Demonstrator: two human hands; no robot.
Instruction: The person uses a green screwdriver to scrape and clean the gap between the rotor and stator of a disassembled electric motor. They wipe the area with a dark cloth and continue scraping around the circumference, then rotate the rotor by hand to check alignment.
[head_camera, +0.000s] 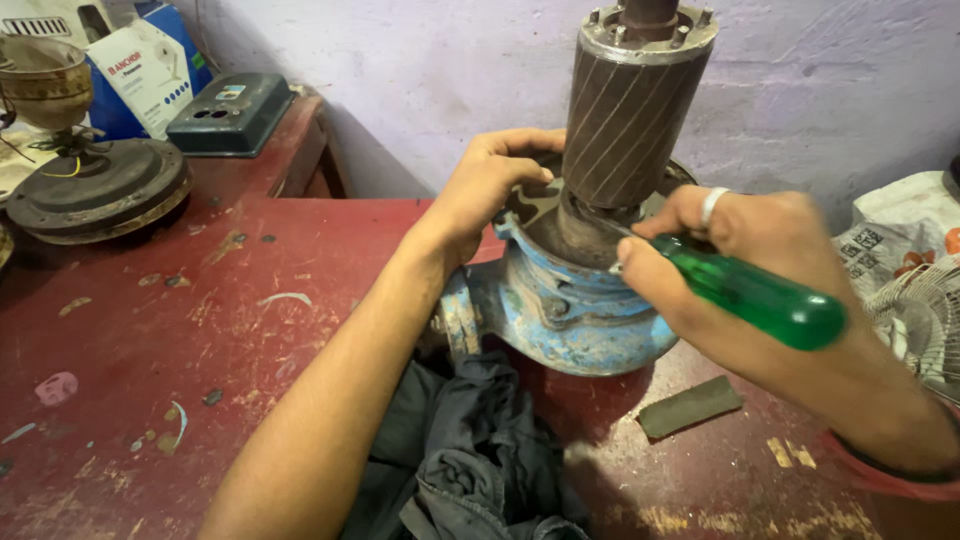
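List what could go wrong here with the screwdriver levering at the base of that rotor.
1. The green-handled screwdriver in the right hand points toward the left hand on the housing rim; a slip could likely stab those fingers.
2. The tall rotor stands upright in the blue pump housing; prying might tip it.
3. The housing rests partly on a dark cloth, so it may shift under force.

rotor (625, 115) blocks centre, tabletop (160, 330) open left

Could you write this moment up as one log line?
left hand: steadies blue pump housing | right hand: grips green-handled screwdriver, tip at rotor base | surface: red table
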